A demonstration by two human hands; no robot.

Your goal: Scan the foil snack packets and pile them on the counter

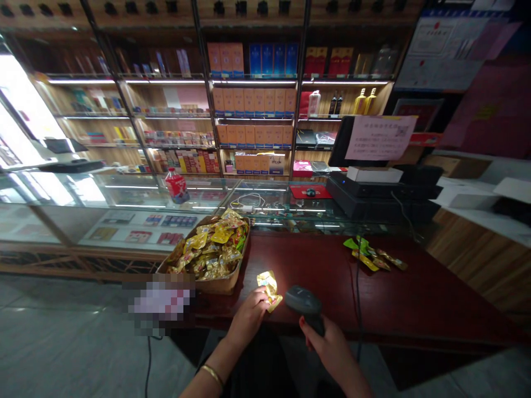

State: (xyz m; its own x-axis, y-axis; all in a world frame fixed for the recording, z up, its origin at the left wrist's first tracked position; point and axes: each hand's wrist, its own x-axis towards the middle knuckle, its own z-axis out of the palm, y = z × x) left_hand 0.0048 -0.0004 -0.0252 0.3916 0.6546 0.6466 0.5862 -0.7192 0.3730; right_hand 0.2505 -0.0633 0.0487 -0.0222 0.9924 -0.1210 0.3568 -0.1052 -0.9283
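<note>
One box (pixel 224 286) is heaped with uncountable foil packets (pixel 207 249). To its right, one gold packet (pixel 267 281), likely light, soft, slippery, best gripped by an edge, is pinched by the left hand's (pixel 248 314) fingers. One scanner (pixel 302 301) is clasped by the right hand's (pixel 329 345) fingers. Roughly five overlapping sachets (pixel 365 262) are seen beyond.

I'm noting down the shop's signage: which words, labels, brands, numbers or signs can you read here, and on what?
No text reads clearly enough to quote.
Pink paper on the monitor: printed lines and a QR code, too blurred.
Papers at upper right: too small.
Orange boxes and blue boxes: marks too small.
Red bottle: blurred.
Gold packet in the left hand: too small.
</note>
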